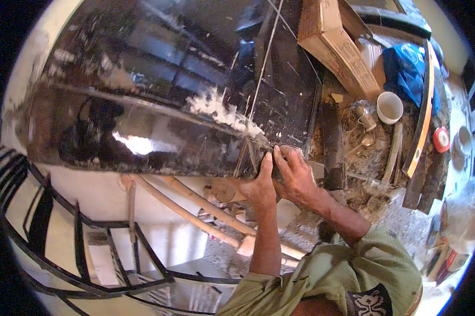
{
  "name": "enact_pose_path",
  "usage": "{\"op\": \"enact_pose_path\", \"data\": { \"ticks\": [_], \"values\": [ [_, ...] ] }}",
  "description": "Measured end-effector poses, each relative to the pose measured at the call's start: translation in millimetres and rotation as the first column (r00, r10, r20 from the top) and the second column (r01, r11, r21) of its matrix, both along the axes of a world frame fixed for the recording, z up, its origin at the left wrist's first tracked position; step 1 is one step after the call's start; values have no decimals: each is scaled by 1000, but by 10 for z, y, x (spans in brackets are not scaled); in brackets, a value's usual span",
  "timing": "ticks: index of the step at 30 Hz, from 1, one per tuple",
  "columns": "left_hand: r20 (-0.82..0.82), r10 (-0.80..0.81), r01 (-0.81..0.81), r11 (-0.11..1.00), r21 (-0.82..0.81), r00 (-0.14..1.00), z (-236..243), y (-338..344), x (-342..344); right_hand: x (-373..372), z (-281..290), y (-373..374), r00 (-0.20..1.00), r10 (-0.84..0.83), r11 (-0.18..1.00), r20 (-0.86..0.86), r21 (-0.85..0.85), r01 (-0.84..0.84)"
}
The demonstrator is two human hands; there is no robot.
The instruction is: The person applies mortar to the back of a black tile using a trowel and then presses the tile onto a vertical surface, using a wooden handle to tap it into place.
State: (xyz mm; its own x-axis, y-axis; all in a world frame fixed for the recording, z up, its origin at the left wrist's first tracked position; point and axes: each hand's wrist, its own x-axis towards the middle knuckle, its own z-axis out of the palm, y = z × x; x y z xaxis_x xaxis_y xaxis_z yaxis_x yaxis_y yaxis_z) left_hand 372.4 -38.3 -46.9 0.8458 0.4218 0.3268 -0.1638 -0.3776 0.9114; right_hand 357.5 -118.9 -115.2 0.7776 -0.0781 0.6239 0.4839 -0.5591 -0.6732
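Blk slab [158,58], cardbd box [335,50] cropped @ top.

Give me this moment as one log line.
left hand: at edge of black slab; right hand: close beside left, same edge; white residue: on slab near hands; grip: unclear

The shirt [387,258] is olive green — loose and short-sleeved — with a black, pale-figured patch [368,301].

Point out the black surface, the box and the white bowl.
Black surface [182,71]: head view, on its glossy expanse.
Box [338,57]: head view, on its brown side.
White bowl [389,108]: head view, on its inside.
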Motion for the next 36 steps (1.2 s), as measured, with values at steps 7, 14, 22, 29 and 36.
{"op": "enact_pose_path", "data": {
  "ticks": [7, 14, 22, 29, 36],
  "values": [
    [93, 85, -96, 987, 127, 992, -183, 130, 82, -50, 85, -8, 998, 46, 998, -39, 50, -44],
    [69, 94, -91, 995, -48, 993, -10, -60, 52, 25, 10, 57, 1000, -1, 999, 24, 42, -1],
    [34, 99, -100, 995, 23, 995, -242, 162, 119, -12, 117, 3, 999, 14, 1000, -34, -27, -15],
    [98, 102, -110, 991, 80, 990, -225, 18, 79, -50, 46, 77, 998, 6, 998, -58, 70, -2],
    [86, 38, -44, 997, 65, 996, -228, -8, 95, -170, -159, 16, 995, -46, 938, 94, 347, 10]
  ]
}}
